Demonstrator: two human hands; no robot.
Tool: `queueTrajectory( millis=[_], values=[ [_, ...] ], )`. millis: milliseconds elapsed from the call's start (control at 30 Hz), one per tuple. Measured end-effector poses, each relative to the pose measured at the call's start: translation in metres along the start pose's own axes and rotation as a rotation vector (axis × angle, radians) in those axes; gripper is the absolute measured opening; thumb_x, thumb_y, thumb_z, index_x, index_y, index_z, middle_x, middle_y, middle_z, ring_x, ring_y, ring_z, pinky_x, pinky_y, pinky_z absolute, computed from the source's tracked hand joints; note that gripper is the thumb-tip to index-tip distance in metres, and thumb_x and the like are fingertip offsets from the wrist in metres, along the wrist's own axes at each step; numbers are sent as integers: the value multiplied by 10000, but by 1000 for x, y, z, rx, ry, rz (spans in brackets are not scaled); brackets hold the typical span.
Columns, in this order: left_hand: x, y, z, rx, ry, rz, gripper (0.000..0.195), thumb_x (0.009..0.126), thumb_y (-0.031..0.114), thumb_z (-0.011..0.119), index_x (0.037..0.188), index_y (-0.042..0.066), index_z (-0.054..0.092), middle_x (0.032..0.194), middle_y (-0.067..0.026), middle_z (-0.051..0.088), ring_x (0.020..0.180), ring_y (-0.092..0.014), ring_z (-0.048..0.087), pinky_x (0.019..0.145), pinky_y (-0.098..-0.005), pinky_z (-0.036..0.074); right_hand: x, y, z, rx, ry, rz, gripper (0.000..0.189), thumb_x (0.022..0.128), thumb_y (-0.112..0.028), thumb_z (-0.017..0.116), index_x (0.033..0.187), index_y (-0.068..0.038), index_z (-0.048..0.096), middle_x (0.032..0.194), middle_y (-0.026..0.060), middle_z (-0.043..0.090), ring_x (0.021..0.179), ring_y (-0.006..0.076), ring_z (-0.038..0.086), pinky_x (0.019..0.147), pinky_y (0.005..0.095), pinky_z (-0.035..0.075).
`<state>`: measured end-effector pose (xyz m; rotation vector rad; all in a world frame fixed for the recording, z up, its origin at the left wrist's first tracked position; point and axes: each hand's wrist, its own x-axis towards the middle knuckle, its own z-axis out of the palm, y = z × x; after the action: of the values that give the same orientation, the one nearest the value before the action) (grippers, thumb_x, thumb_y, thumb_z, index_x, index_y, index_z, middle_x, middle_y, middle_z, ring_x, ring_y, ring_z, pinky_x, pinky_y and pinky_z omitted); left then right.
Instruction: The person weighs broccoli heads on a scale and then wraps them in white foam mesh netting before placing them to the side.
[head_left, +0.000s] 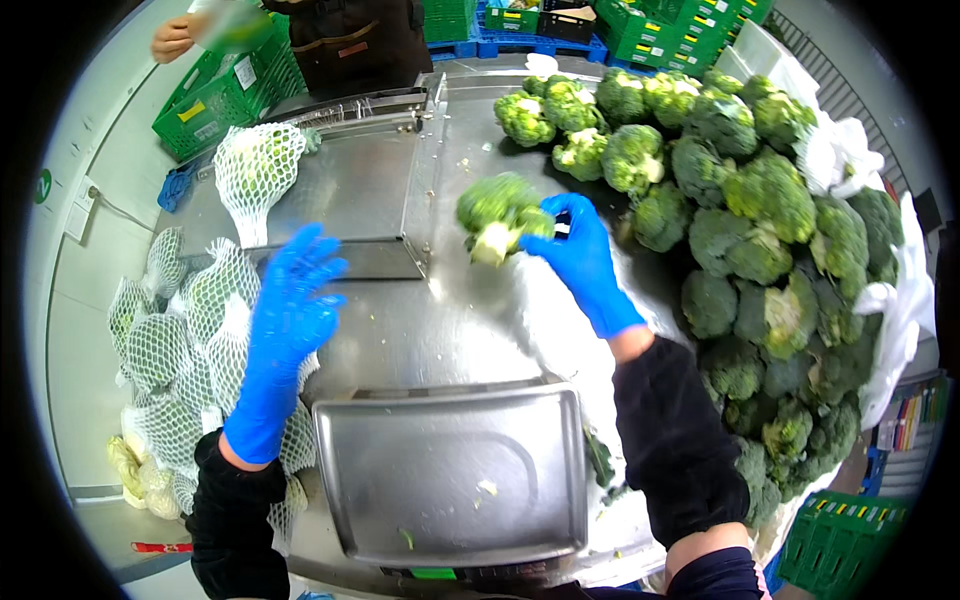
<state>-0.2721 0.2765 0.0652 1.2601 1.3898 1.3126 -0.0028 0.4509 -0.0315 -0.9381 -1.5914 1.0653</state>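
My right hand (581, 262), in a blue glove, grips a broccoli head (496, 210) above the steel worktable (375, 322). The broccoli is blurred, and its pale cut stem faces me. To the left, my gloved left hand (289, 315) is held up with its fingers apart and nothing in them. Below it lies a heap of broccoli heads in white foam mesh sleeves (161, 349). Beyond that hand, one more sleeved head (259, 172) rests on a metal wrapping station (360, 172). A shallow steel tray (450, 480) sits between my forearms, with small green scraps on it.
Bare broccoli heads (765, 195) are piled along the right, beside white plastic wrapping (900, 300). Across the table stands a person in a dark apron (352, 45), one hand (172, 39) raised near a green crate (217, 97). Stacked green crates (660, 34) are behind.
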Motion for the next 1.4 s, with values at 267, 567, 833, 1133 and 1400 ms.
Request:
queueTrajectory(
  millis=[267,567,833,1133,1400],
  values=[
    [-109,26,103,44,-304,-40,943,540,270,799,1322,44,323,1277,-127,411,1155,-241,428,979,-364,341,-208,-133,6,-395,-311,-676,367,641,-44,671,986,-67,550,1081,114,490,1019,315,475,869,403,416],
    [-214,-18,116,486,-129,203,842,568,278,788,1273,53,386,1278,-145,379,1190,-288,383,1003,-393,319,-329,-124,-55,-298,-13,-147,368,717,-68,610,1075,-50,525,1086,161,508,1014,342,491,893,398,391],
    [-249,-9,140,826,100,278,878,613,277,758,1343,83,313,1383,-175,263,1283,-344,241,1048,-434,224,-389,-25,-197,-1206,227,331,373,715,-233,660,1056,-113,568,872,94,576,870,271,531,753,420,401],
    [-266,16,225,195,-49,154,682,722,131,703,1306,52,359,1248,-138,437,1122,-241,457,910,-348,416,-400,-105,-135,221,276,500,233,783,-145,655,969,-32,571,808,13,591,707,75,519,645,222,432],
    [-253,8,270,-264,-116,-182,247,748,62,663,980,-3,610,870,-62,647,753,-129,609,688,-275,497,-419,-154,-118,89,9,365,581,709,-209,730,1194,-36,463,1067,111,550,958,179,528,827,297,427]
  ],
)
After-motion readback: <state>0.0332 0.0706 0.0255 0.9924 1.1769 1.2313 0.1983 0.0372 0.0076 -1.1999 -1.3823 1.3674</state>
